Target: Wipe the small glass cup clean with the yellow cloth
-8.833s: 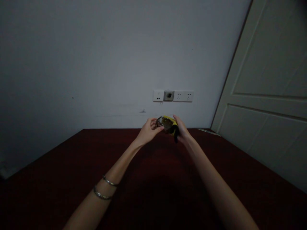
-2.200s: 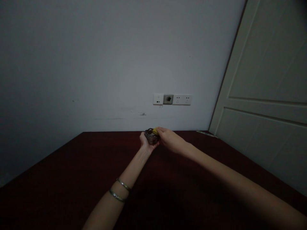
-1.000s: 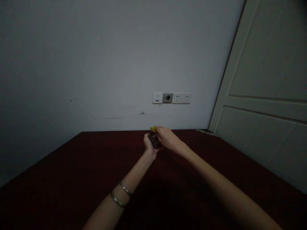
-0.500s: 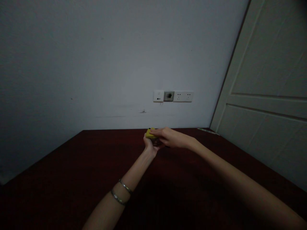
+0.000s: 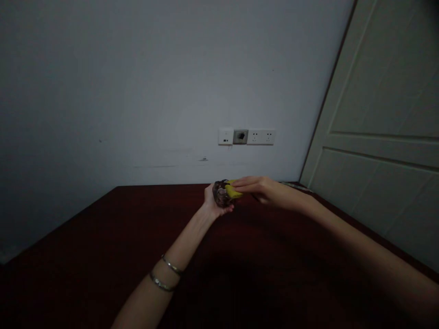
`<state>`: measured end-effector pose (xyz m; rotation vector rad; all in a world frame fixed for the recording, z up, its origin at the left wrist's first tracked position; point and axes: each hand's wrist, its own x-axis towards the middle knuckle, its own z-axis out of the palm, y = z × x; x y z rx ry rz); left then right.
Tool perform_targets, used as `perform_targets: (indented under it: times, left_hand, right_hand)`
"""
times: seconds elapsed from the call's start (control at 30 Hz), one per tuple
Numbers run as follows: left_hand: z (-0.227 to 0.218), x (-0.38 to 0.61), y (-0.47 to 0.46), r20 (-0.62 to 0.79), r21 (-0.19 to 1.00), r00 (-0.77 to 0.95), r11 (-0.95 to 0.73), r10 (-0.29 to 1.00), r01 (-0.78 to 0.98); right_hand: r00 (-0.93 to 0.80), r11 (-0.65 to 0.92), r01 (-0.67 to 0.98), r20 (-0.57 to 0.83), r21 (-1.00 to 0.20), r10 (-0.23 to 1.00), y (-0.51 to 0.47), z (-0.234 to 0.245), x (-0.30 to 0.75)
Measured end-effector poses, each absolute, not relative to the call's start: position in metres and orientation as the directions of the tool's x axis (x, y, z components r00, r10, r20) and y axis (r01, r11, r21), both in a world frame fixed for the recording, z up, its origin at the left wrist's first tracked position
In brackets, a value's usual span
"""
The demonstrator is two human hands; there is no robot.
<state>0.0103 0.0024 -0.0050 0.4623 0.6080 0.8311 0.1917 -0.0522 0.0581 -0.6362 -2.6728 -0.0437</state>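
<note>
My left hand is closed around a small, dark brown, rounded object with a shiny, mottled surface; its exact kind is too dim to make out. Against that object's right side lies a soft yellow cloth. The fingers of my right hand are pressed together over the cloth, holding it to the object. Both hands are raised above the far part of the dark red table. My left wrist carries two silvery bangles.
A pale wall stands behind the table, with a row of sockets and switches. To the right is a pale panelled door. A thin strip lies at the table's far right edge.
My right hand has moved right with the yellow cloth, which slid from the object's top to its right side. More of the dark object now shows in my left hand.
</note>
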Motion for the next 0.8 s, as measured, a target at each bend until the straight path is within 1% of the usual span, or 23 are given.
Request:
perform_targets:
  times: [0.07,0.1,0.2,0.27,0.33,0.4,0.47,0.53,0.67,0.8]
  left_hand:
    - [-0.002,0.008,0.002,-0.289,0.702,0.545,0.561,0.787,-0.439]
    - [-0.002,0.007,0.002,-0.276,0.724,0.570,0.558,0.774,-0.406]
    - [-0.002,0.005,0.003,-0.259,0.726,0.662,0.594,0.703,-0.346]
    - [-0.004,0.004,0.004,-0.260,0.734,0.704,0.609,0.661,-0.301]
    - [-0.006,0.006,0.004,-0.270,0.748,0.726,0.612,0.632,-0.255]
    - [-0.008,0.008,0.003,-0.264,0.759,0.735,0.605,0.625,-0.241]
    - [-0.009,0.010,0.001,-0.238,0.764,0.738,0.591,0.631,-0.259]
    - [-0.009,0.011,-0.001,-0.226,0.772,0.732,0.576,0.643,-0.268]
    - [-0.007,0.008,-0.001,-0.220,0.811,0.700,0.527,0.679,-0.256]
    - [-0.003,0.006,0.000,-0.223,0.805,0.648,0.512,0.728,-0.299]
  right_hand:
    - [-0.811,0.897,0.435,0.400,-0.079,0.428,-0.052,0.059,0.197]
    - [-0.808,0.896,0.433,0.400,-0.096,0.433,-0.053,0.059,0.199]
    - [-0.769,0.887,0.420,0.443,-0.194,0.461,-0.052,0.061,0.203]
    - [-0.689,0.869,0.417,0.530,-0.267,0.494,-0.048,0.060,0.205]
    - [-0.600,0.856,0.426,0.617,-0.292,0.509,-0.041,0.056,0.203]
    - [-0.586,0.866,0.429,0.650,-0.258,0.484,-0.035,0.051,0.197]
    - [-0.653,0.891,0.402,0.617,-0.208,0.439,-0.030,0.046,0.188]
    - [-0.707,0.902,0.390,0.567,-0.185,0.422,-0.027,0.042,0.180]
    - [-0.725,0.890,0.426,0.527,-0.162,0.443,-0.026,0.042,0.177]
    - [-0.691,0.863,0.485,0.542,-0.142,0.478,-0.027,0.039,0.182]
